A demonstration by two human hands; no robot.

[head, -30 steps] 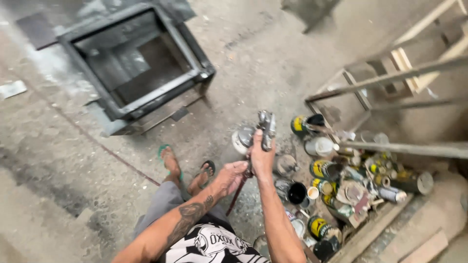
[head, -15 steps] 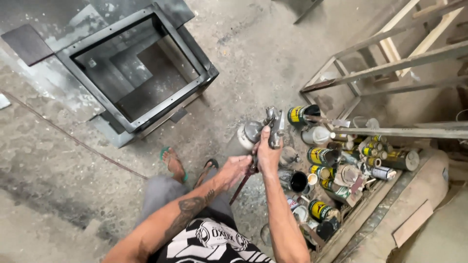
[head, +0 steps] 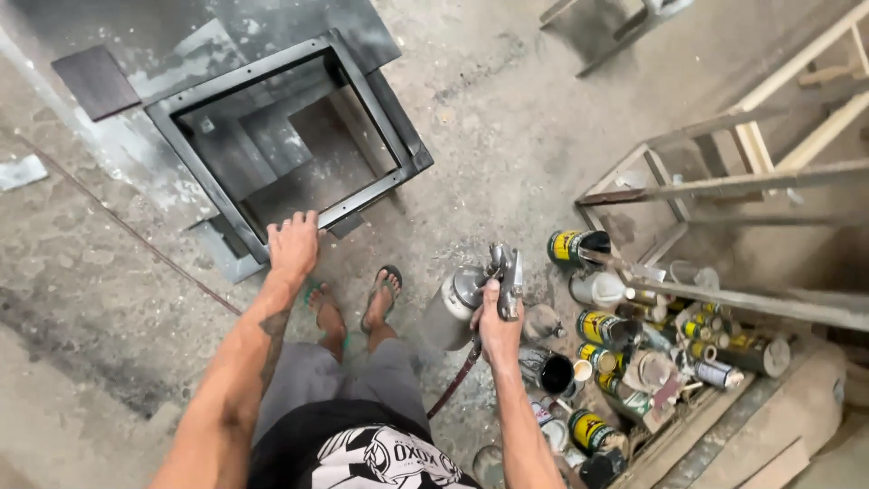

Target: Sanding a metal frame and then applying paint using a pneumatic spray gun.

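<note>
My right hand [head: 496, 324] grips a metal spray gun [head: 503, 279] upright, with its silver cup [head: 454, 306] at the left and a dark red hose [head: 454, 382] hanging below. My left hand [head: 293, 244] reaches forward with fingers spread and rests on the near corner of a black-painted metal box frame [head: 288, 149] that stands on the concrete floor. My feet in sandals [head: 355, 301] are between the two hands.
Several paint cans [head: 605, 328] with yellow labels, lids and small tins lie in a heap at the right. Behind them stand bare metal frames [head: 724, 186] and wooden slats. A dark flat plate [head: 94, 80] lies at the far left of the box frame.
My left hand let go of the spray gun and moved left and forward onto the black frame. The view has shifted closer to the frame. The right hand still holds the gun.
</note>
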